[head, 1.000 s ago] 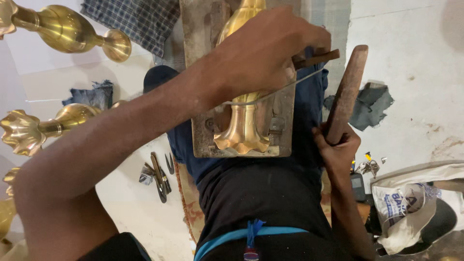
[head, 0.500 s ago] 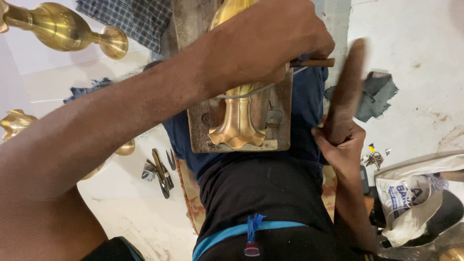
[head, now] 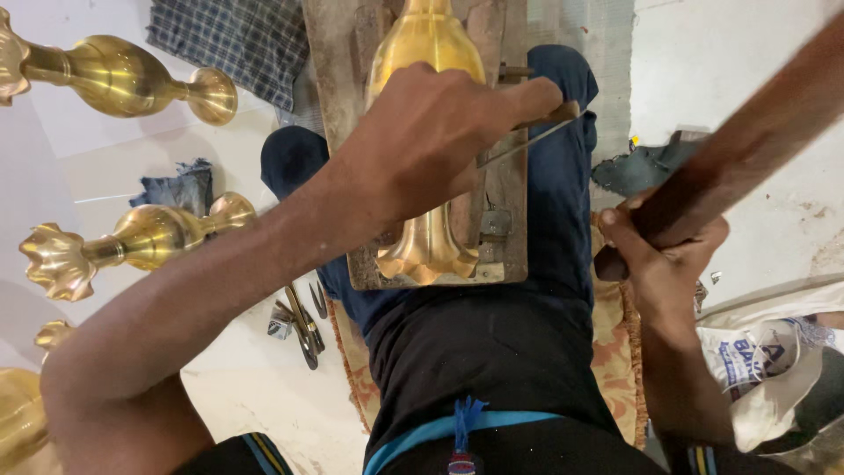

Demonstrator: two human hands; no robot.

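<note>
At twelve o'clock from the person's lap, one wooden board point(head: 338, 53) lies along the thighs, and one brass vase point(head: 428, 132) rests on it with its flared mouth toward six o'clock. Over the vase's middle the left hand point(head: 431, 145) is clenched on a thin metal chisel point(head: 527, 141), whose shaft slants out toward three o'clock. At three o'clock the right hand point(head: 659, 251) grips a wooden mallet handle point(head: 747, 141), which rises blurred toward two o'clock, well apart from the chisel.

On the white floor point(head: 229, 387), at ten o'clock, lies a second brass vase point(head: 119, 75); at nine o'clock a third, with a scalloped mouth point(head: 132, 242). Bits of more brass show at eight o'clock, too cut off to count.

One checked cloth point(head: 233, 35) sits at eleven o'clock. A small cluster of dark hand tools point(head: 303, 325) lies at seven o'clock, just beside the leg. One crumpled white bag point(head: 765, 369) lies at four o'clock.
</note>
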